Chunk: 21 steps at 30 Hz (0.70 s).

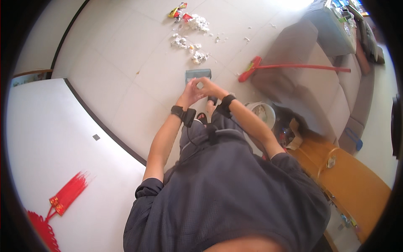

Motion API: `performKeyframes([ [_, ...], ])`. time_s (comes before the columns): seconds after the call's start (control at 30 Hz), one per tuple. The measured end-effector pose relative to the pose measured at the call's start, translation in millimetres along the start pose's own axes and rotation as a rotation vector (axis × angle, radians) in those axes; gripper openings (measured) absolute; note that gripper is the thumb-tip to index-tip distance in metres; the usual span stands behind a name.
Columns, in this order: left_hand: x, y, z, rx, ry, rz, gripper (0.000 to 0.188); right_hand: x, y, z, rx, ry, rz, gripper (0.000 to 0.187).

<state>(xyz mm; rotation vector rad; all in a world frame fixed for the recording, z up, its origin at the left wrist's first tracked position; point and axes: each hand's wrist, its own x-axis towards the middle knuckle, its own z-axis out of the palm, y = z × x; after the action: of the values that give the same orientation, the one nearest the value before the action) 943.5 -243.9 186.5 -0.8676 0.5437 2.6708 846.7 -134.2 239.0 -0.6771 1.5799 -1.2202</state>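
Observation:
My left hand (191, 91) and my right hand (210, 87) meet in front of me, fingers curled together around something small and pale that I cannot make out. Both wrists wear black bands. Just beyond the hands a grey dustpan (198, 75) lies on the tiled floor. Past it, scraps of white paper and coloured wrappers (189, 29) are scattered in a loose pile. A red broom (268, 67) lies on the floor to the right of the dustpan, its handle pointing right.
A grey sofa (319, 84) stands at the right. A white bucket (263, 113) sits by my right elbow. A wooden table (348, 180) is at the lower right. A white wall with a red tasselled ornament (63, 197) fills the left.

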Motion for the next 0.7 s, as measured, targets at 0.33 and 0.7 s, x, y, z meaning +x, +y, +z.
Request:
performKeyframes([
  [0.33, 106.0, 6.6, -59.1, -0.041, 0.282, -0.208, 0.031, 63.1, 79.1, -38.6, -0.141, 0.026, -0.129, 0.014],
  [0.7, 119.6, 0.4, -85.2, -0.205, 0.083, -0.087, 0.035, 77.2, 88.6, -41.9, -0.245, 0.047, -0.121, 0.008],
])
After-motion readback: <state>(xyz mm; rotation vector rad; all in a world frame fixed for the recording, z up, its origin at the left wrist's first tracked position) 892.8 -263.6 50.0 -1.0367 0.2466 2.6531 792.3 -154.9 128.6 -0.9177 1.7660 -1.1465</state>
